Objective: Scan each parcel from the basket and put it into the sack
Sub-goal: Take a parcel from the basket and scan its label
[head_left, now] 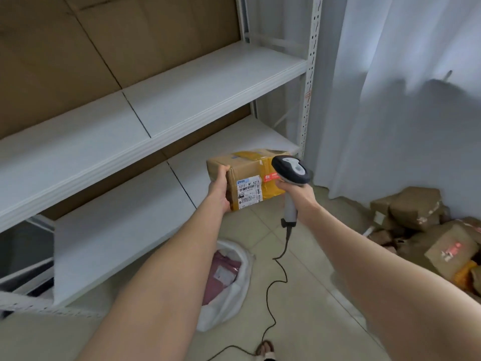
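Head cam | brown parcel heap [421, 230] cut off right, uncountable | left hand [220, 190] fingers clamp 1 taped cardboard box [247, 178] | right hand [296, 191] grips 1 grey scanner [290, 169]

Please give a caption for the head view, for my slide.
Left hand holds a taped cardboard parcel, right hand a corded scanner beside it; a white sack lies on the floor.
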A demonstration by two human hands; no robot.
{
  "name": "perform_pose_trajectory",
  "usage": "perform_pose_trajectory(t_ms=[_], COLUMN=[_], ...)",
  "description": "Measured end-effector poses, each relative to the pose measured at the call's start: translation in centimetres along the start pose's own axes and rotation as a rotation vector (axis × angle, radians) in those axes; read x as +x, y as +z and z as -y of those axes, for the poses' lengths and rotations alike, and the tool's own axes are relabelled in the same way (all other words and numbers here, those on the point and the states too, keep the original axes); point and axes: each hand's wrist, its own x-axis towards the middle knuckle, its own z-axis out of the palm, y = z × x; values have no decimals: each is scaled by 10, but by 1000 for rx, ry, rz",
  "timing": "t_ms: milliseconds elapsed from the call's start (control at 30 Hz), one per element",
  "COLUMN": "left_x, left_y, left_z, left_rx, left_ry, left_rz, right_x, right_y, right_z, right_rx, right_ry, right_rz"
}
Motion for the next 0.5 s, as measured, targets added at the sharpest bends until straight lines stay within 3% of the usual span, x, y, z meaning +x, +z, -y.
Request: perform_pose_trajectory(t_ms=[233,500], left_x=[10,79], left_y=[-98,-214], left_z=[22,70], left_rx=[7,12], left_ry=[11,-23], left_rz=[-143,-295], right_x=[-13,2], right_y=[72,153], right_z=[-58,-152], right_rx=[-44,-113], right_ry=[106,214], right_rz=[96,121])
